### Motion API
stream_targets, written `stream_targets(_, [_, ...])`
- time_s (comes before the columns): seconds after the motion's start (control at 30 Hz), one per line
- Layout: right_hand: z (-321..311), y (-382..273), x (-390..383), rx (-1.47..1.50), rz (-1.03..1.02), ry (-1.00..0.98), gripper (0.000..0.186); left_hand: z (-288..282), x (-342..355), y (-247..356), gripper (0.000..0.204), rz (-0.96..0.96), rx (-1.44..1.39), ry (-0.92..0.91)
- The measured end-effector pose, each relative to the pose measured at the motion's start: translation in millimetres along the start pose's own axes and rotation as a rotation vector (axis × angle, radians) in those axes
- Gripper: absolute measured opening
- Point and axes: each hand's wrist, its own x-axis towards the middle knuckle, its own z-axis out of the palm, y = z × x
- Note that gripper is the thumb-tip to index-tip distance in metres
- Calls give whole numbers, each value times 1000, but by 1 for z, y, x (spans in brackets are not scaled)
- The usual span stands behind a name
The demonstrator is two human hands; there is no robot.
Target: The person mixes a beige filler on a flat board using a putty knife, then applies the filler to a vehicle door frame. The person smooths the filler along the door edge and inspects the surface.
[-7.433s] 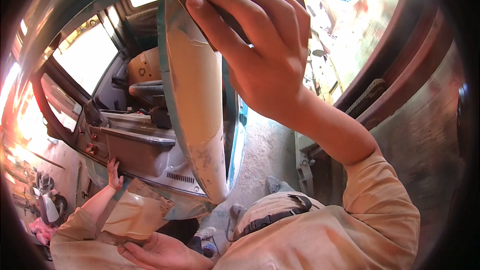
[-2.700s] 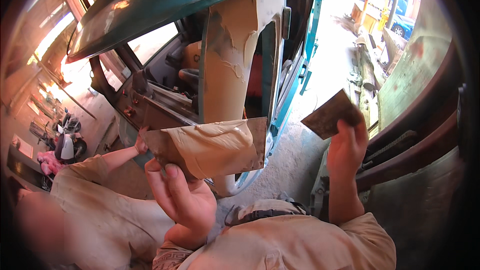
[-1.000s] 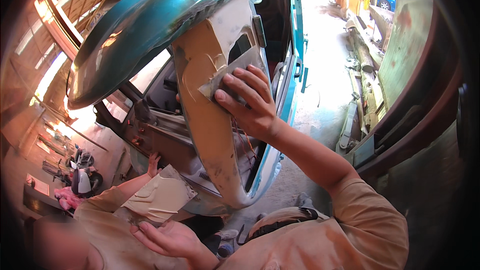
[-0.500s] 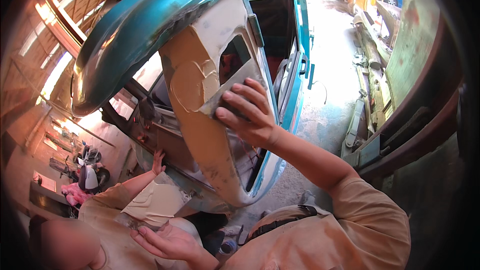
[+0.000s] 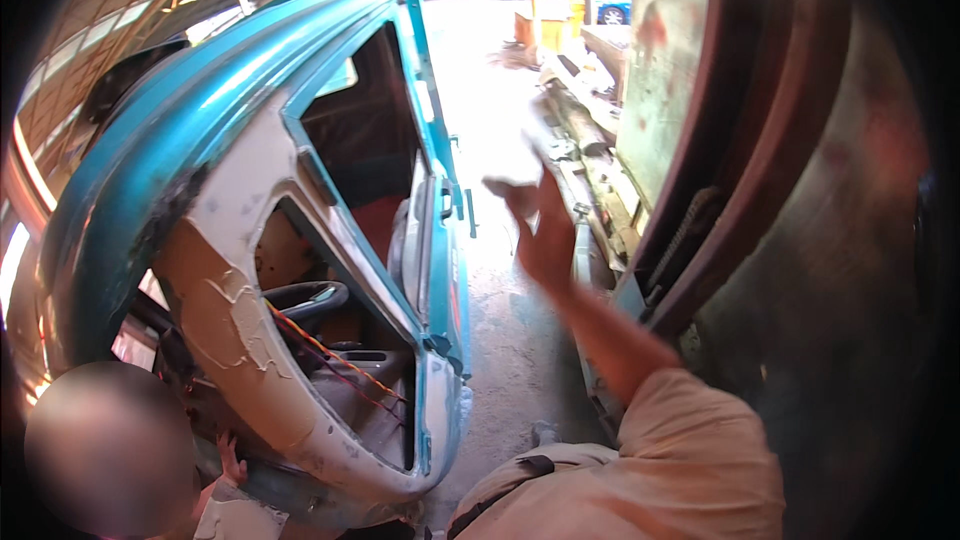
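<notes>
My right hand (image 5: pixel 547 240), smeared by motion, is raised to the right of the teal vehicle cab (image 5: pixel 225 80). A blurred pale flat shape at its fingers looks like the filler spreader (image 5: pixel 537 125). The cab's front pillar (image 5: pixel 225 310) is coated with tan filler, and fresh cream ridges lie on its middle. At the lower left edge, a board with cream filler (image 5: pixel 238 518) is partly in view. My left hand is out of the picture.
A co-worker stands at the lower left, one hand (image 5: pixel 232 460) against the cab. Through the window opening show a steering wheel (image 5: pixel 310 298) and loose coloured wires (image 5: pixel 330 352). Timber (image 5: pixel 590 155) lies along the right wall, beside a dark metal beam (image 5: pixel 740 140).
My right hand has left the pillar and swung right, away from the cab. My view has turned right. The filler board has shifted to the lower edge, and my left hand has left view.
</notes>
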Motion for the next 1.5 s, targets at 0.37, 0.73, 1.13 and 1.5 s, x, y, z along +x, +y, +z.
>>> stream_targets(0.37, [-118,91,208,179,298,-56,62,-5,-15,-20,30,-94,-179,-250])
stream_targets(0.73, [-81,115,-130,838,982,-368,53,-8,-56,-2,36,157,272,-319])
stream_targets(1.13, [-47,163,-129,199,610,-745,29,-48,-130,38,35,-59,209,-159])
stream_targets(1.5, [-27,-108,-111,1436,1175,-660,51,-45,-148,49,34,-620,87,-235])
